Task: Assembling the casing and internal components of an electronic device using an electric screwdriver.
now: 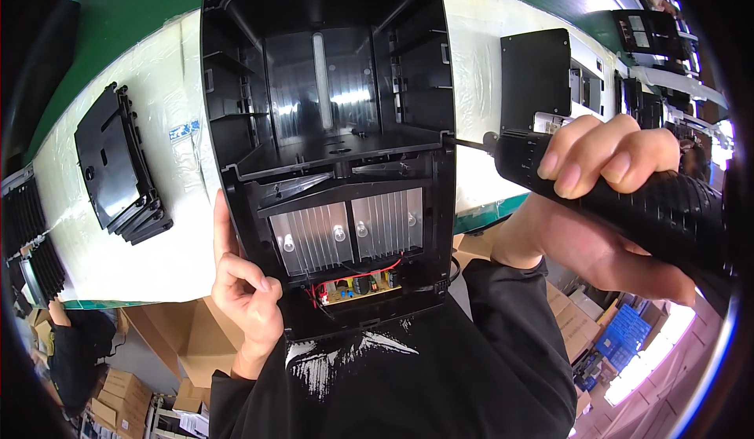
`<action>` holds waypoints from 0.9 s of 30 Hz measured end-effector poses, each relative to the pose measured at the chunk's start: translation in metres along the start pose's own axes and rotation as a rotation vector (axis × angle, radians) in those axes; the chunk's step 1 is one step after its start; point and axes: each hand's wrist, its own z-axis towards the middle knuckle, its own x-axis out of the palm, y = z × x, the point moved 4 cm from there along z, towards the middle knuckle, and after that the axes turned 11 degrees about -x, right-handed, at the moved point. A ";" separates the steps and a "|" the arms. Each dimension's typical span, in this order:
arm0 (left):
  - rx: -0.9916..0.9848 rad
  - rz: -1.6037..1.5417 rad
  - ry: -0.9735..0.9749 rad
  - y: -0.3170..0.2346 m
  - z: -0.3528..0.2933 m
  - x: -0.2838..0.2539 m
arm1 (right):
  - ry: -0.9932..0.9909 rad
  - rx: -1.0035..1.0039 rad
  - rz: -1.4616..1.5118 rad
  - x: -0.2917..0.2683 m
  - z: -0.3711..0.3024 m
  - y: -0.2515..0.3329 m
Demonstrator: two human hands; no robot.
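A black plastic housing (330, 152) stands in front of me, its open side facing me. Its upper part is a hollow bay with side ledges. Lower down are two ribbed metal heat sinks (345, 231) and a small circuit board (361, 286) with red and black wires. My right hand (605, 180) grips a black electric screwdriver (644, 203), held sideways, its bit meeting the housing's right side. Against the housing's left side lies the stretched index finger of my left hand (247, 305). The other fingers are curled in, and whatever they hold, if anything, is hidden.
On the white-covered table (177, 203) a stack of black plastic panels (118, 164) lies to the left. Right of the housing is a flat black panel (536, 74). More black parts (35, 239) line the left edge. Cardboard boxes (122, 400) and a blue crate (623, 335) are beyond the table.
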 end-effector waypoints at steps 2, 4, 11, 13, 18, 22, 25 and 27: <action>-0.006 -0.013 -0.009 0.001 0.000 0.002 | -0.012 -0.001 -0.009 0.000 -0.001 -0.001; -0.012 -0.026 -0.018 0.000 0.000 0.002 | -0.021 -0.026 0.002 0.005 0.001 0.000; 0.010 -0.014 0.001 -0.002 0.002 0.002 | -0.078 -0.026 -0.070 0.002 -0.004 -0.005; 0.011 -0.024 0.002 -0.004 0.001 0.003 | -0.047 -0.056 -0.004 0.002 -0.003 -0.007; 0.003 -0.012 -0.011 0.000 -0.002 0.002 | -0.011 -0.074 0.013 0.003 -0.005 -0.013; 0.001 -0.013 0.002 -0.001 -0.002 0.005 | 0.070 -0.125 0.064 -0.004 -0.007 -0.014; 0.003 0.000 -0.017 -0.002 -0.001 0.003 | 0.064 -0.111 0.071 -0.004 -0.007 -0.012; 0.002 -0.005 -0.015 -0.003 0.000 0.003 | 0.061 -0.104 0.077 -0.005 -0.006 -0.010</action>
